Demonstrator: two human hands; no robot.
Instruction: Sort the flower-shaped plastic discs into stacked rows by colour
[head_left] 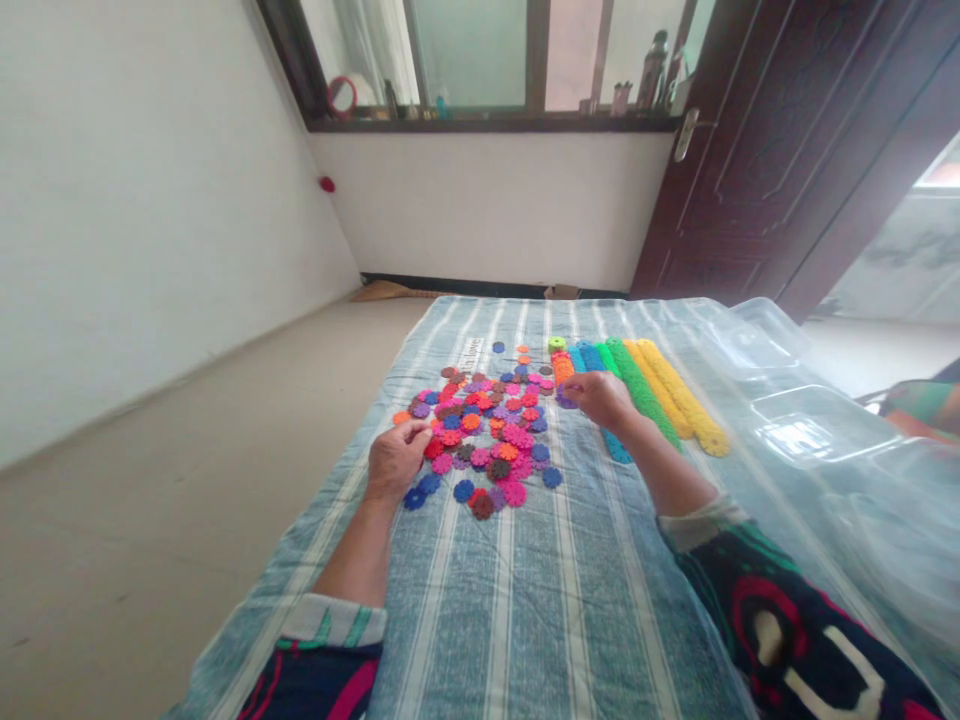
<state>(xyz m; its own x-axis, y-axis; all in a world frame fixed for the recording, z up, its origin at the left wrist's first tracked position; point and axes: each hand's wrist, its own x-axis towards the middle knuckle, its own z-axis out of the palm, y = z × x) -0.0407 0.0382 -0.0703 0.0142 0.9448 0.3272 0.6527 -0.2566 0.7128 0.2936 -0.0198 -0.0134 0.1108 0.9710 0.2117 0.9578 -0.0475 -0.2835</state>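
Note:
Many flower-edged discs in pink, red, blue, purple, orange and brown lie in a loose pile (517, 436) on the striped cloth. At the pile's left edge is my left hand (398, 458), thumb and index finger pinched together by a red disc; what is between them is too small to tell. My right hand (602, 400) pinches a purple disc (567, 396) just below a short orange row (562, 366). Beside it, discs lie in long overlapping rows: blue (591, 358), green (639, 385) and yellow (679, 393). A lime green disc (556, 343) sits above the orange row.
Clear plastic containers (825, 425) stand at the right of the cloth-covered table (465, 620). Behind the table are a low wall with a window ledge (495, 124) holding bottles and a mirror, and a dark red door (757, 150).

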